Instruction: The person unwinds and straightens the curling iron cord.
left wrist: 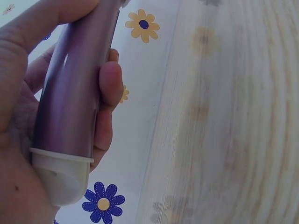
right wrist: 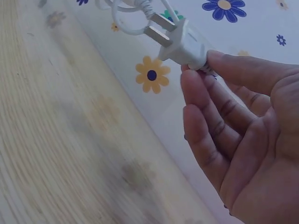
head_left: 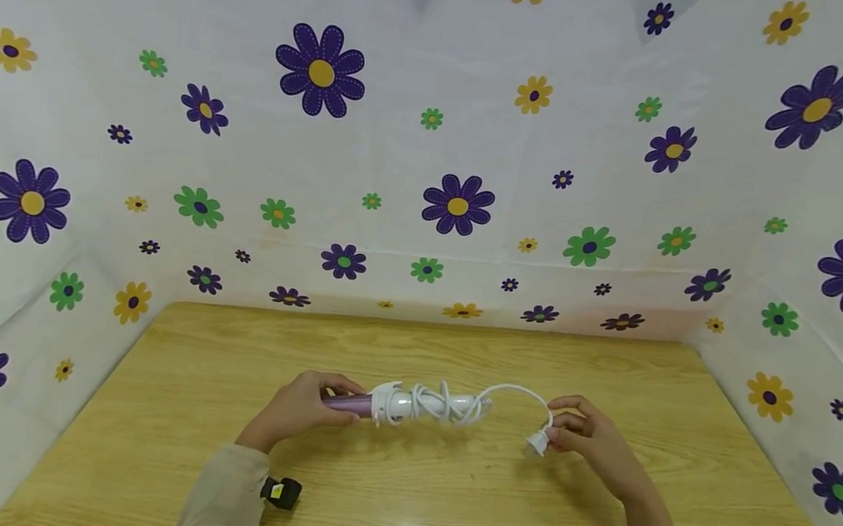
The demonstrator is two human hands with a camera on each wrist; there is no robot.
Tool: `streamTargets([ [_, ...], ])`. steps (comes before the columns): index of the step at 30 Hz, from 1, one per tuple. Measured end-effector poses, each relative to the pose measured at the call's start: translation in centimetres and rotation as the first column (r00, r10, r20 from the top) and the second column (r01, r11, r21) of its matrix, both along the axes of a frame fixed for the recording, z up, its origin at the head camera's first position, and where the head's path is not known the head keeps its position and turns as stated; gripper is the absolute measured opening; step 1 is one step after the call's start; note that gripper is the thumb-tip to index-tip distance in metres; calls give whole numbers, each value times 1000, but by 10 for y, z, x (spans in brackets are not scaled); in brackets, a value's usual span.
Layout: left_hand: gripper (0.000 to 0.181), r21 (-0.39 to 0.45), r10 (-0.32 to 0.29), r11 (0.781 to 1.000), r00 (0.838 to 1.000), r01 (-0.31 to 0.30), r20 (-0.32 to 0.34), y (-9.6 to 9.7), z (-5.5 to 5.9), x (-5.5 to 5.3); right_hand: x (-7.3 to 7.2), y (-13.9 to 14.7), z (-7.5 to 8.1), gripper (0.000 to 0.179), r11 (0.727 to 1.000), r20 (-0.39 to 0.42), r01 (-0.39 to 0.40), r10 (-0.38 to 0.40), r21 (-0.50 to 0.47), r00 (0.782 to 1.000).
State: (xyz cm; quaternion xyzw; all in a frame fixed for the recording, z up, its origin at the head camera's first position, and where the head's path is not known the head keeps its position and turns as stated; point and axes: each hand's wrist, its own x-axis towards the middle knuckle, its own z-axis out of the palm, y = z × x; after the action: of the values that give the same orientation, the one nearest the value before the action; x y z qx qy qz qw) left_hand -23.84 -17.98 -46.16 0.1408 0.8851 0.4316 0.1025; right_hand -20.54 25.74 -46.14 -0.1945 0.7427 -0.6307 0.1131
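We observe a wand-shaped corded appliance (head_left: 404, 403) near the middle of the work area, held roughly level, apparently above the wood-grain tabletop (head_left: 448, 478). Our left hand (head_left: 299, 409) grips its purple section (head_left: 349, 404), thumb and fingers wrapped round it. From the left wrist view we record a white end cap (left wrist: 63, 179) at the palm end of this section.

To the right of the grip, a white section carries several loose loops of white cord (head_left: 519, 388). From its right end the cord rises in an arc, then drops to a white plug (head_left: 537, 443).

Our right hand (head_left: 600, 454) pinches the cord end of the plug between thumb and fingertips. In the right wrist view we note two flat metal prongs (right wrist: 159, 35) pointing away from the fingers. We see the plug apart from the appliance body, joined to it by the cord.

Surroundings: we note a white flower-printed sheet (head_left: 401, 69) behind and on both sides of the tabletop, and a black device (head_left: 283, 492) at our left wrist beside a beige sleeve (head_left: 221, 488).
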Motion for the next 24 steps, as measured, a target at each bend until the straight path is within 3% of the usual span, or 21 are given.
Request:
streamTargets([
  [6,33,-5,58,998,998,-58,-28,-4,1,-2,0,12,5,34,997,25,-7,5,76,1000],
  [11,31,12,63,998,998,-63,-28,-8,3,-2,1,27,1,44,978,36,92,-100,187,994],
  [17,34,32,20,999,1000,-20,-17,-7,3,-2,1,43,-11,48,953,68,229,-246,200,967],
  [24,34,12,22,1000,1000,-22,1,-7,0,0,-1,54,-20,43,937,110,278,-306,214,946],
])
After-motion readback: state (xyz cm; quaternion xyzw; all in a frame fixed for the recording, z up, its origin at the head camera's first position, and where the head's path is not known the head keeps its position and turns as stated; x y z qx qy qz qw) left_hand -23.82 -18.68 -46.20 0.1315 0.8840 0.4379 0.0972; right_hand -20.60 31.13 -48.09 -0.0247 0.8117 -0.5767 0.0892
